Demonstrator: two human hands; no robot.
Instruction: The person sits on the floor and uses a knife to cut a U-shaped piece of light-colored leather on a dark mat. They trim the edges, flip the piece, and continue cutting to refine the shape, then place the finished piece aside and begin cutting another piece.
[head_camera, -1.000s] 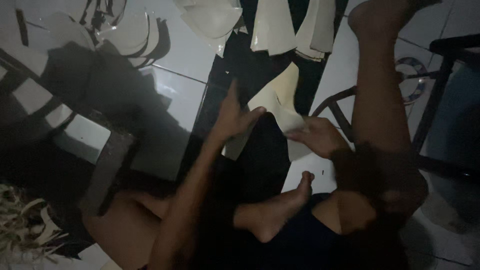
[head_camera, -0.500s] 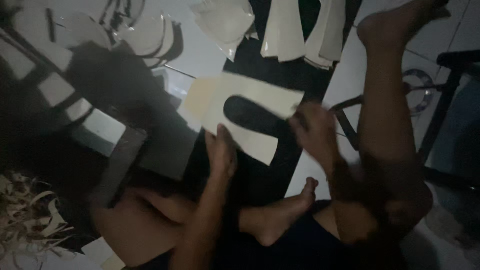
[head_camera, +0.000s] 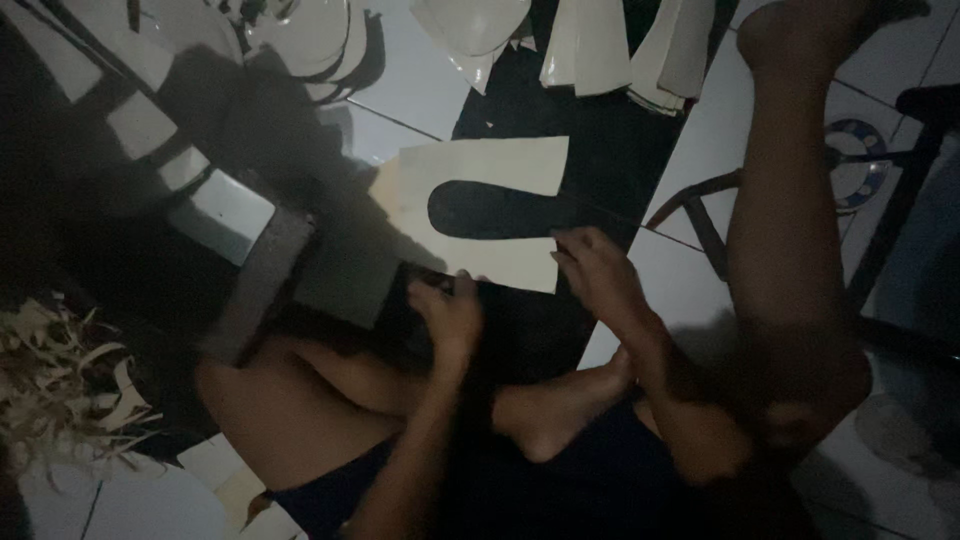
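The scene is dim, and finger detail is hard to make out. A pale sheet (head_camera: 480, 215) with a dark sole-shaped cutout lies flat on the floor (head_camera: 700, 140). At its near edge the left hand (head_camera: 450, 310) rests curled; whether it grips is unclear. The right hand (head_camera: 595, 270) pinches the sheet's near right corner. Beyond the sheet, stacked pale pieces (head_camera: 610, 45) are cut off. Since half a second ago the sheet has shifted right.

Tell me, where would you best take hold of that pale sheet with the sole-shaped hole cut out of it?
Probably along the near solid strip of the pale sheet, coming from the person's side. It lies flat on the dark mat, and that edge is where the left hand and right hand already meet it.
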